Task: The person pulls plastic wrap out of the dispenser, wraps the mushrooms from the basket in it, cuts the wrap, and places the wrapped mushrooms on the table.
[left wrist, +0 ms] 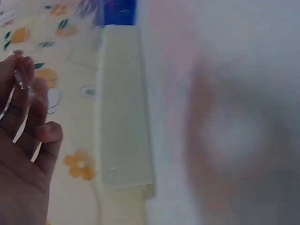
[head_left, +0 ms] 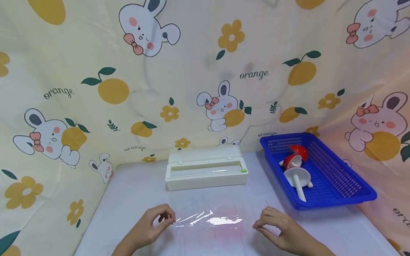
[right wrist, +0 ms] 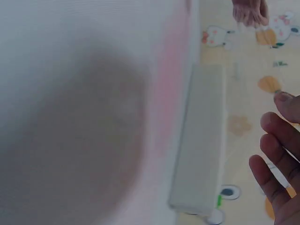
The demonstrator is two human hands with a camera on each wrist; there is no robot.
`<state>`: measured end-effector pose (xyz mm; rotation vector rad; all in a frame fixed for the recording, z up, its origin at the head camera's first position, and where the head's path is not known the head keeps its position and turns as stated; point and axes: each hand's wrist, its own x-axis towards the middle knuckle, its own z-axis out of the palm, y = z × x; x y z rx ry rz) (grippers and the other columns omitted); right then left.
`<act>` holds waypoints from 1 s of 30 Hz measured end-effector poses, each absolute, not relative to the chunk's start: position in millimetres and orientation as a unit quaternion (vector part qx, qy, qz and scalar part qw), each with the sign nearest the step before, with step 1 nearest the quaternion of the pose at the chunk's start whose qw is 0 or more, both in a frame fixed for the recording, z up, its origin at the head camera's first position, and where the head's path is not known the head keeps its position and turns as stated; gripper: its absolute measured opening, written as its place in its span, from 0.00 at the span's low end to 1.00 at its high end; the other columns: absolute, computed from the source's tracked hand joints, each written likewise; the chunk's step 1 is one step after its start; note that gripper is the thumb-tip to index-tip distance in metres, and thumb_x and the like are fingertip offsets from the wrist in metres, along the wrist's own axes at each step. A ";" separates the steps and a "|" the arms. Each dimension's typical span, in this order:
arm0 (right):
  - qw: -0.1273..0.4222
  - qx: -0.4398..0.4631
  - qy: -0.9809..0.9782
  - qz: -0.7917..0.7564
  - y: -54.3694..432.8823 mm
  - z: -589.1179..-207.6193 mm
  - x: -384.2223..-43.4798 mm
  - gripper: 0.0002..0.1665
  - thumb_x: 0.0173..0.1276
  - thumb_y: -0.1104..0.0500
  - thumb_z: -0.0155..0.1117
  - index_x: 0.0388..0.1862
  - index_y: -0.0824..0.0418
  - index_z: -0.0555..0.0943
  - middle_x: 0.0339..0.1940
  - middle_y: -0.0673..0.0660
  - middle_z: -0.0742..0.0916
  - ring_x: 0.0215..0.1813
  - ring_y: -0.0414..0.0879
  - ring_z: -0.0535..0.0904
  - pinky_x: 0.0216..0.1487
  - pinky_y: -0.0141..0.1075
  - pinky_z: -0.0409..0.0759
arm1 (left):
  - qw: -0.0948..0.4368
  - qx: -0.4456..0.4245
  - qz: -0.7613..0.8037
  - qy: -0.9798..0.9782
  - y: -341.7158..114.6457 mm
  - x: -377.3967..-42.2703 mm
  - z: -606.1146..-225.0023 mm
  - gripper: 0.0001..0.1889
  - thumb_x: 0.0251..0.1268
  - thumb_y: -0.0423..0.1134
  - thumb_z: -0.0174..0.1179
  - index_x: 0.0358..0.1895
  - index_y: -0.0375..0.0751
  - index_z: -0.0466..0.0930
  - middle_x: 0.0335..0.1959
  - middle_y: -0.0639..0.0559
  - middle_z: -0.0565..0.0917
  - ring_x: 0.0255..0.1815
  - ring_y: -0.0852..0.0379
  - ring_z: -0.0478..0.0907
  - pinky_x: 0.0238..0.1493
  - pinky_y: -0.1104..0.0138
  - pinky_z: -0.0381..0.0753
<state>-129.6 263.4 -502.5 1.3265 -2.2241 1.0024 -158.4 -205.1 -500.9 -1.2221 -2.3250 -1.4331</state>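
Basically, head view: film [head_left: 209, 218], clear & shiny, spans between both hands over the surface [head_left: 121, 192]; box [head_left: 206, 177] at 12 o'clock from it, basket [head_left: 336, 192] at approx 2. Prob. v. light, limp & slick, apt to cling or crease; best hold = thin pinch at opp. edges, 9 & 3 o'clock, w/ even, gentle tension. L hand [head_left: 153, 222] pinches the 9 o'clock end, R hand [head_left: 280, 227] the 3 o'clock end; both reach in from the bottom, tips turned inward.

L wrist view: thumb & forefinger tips nip a crinkled bit of film; other fingers loosely bent. Box sits at 3 o'clock from that hand, basket approx 1.

R wrist view: thumb near forefinger, other fingers spread; exact nip pt hard to see. Film runs faintly twd L hand, approx 12 o'clock; box at 9.
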 end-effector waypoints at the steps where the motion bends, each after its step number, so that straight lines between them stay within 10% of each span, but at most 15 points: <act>1: 0.173 0.467 -0.790 0.357 264.5 -504.8 -129.0 0.09 0.79 0.56 0.70 0.53 0.45 0.87 0.41 0.39 0.84 0.43 0.32 0.79 0.49 0.24 0.78 | 0.069 -0.413 -0.467 -0.779 -204.8 -157.6 -505.5 0.13 0.74 0.26 0.64 0.46 0.53 0.83 0.36 0.58 0.86 0.34 0.65 0.77 0.34 0.72 0.78; 10: 0.157 0.469 -0.801 0.338 268.5 -530.5 -129.9 0.29 0.56 0.72 0.82 0.51 0.46 0.88 0.43 0.38 0.84 0.46 0.32 0.79 0.49 0.24 0.78 | 0.040 -0.426 -0.354 -0.832 -207.0 -152.6 -534.9 0.10 0.77 0.37 0.66 0.45 0.63 0.80 0.40 0.72 0.81 0.40 0.71 0.75 0.40 0.73 0.79; 21: -0.066 0.362 -0.870 0.328 272.9 -538.3 -130.3 0.07 0.79 0.49 0.69 0.50 0.36 0.90 0.45 0.34 0.83 0.48 0.31 0.78 0.51 0.31 0.86 | -0.064 -0.383 -0.334 -0.859 -210.2 -150.2 -539.8 0.06 0.76 0.41 0.66 0.40 0.62 0.83 0.39 0.73 0.79 0.43 0.71 0.73 0.47 0.69 0.79; 30: -0.127 0.332 -0.879 0.318 268.8 -538.0 -137.9 0.07 0.76 0.50 0.72 0.47 0.36 0.91 0.46 0.33 0.82 0.49 0.31 0.77 0.53 0.30 0.85 | -0.012 -0.432 -0.285 -0.856 -209.7 -154.0 -545.1 0.09 0.68 0.39 0.73 0.35 0.61 0.84 0.38 0.74 0.80 0.48 0.70 0.71 0.51 0.69 0.77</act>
